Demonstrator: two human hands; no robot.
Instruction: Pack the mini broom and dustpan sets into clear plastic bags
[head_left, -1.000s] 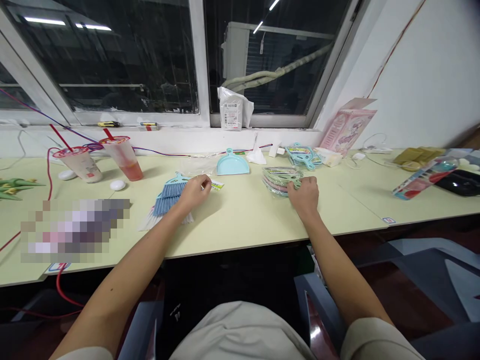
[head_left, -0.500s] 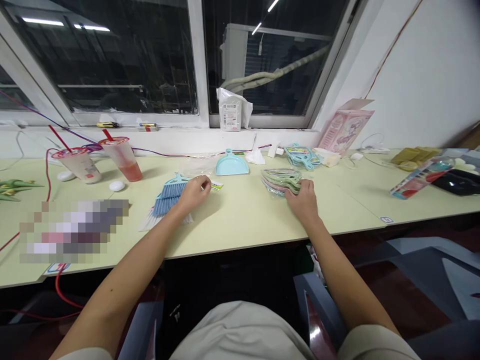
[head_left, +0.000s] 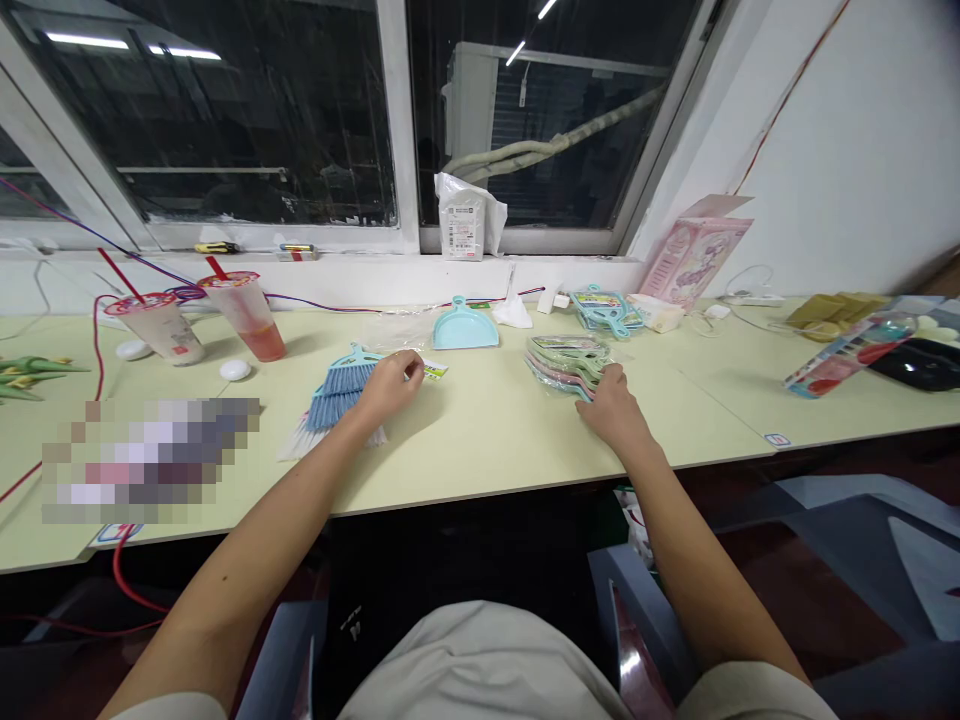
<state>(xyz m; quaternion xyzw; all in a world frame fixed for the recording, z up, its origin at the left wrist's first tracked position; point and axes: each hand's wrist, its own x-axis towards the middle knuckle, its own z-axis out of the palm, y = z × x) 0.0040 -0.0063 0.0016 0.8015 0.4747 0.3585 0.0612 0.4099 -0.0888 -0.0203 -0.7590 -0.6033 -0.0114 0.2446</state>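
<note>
My left hand is closed in a pinch beside small blue-bristled hand brushes on the table. What sits between its fingertips, if anything, is hidden. A green and white label shows just past those fingers. To the right, my right hand closes its thumb and fingers around the handle ends of stacked dustpans in clear plastic, coloured green, pink and light blue. Between the hands, farther back, stands a single light blue dustpan. More light blue packaged pieces lie behind the stack.
Two drink cups with red straws, one whitish and one with pink liquid, stand at the left. A pink box leans by the wall. A wrapped packet rests on the sill. Red cables cross the table's left part.
My right hand has shifted slightly right and toward me, and more of the stacked dustpan handles show beside its fingers. My left hand has stayed in place.
</note>
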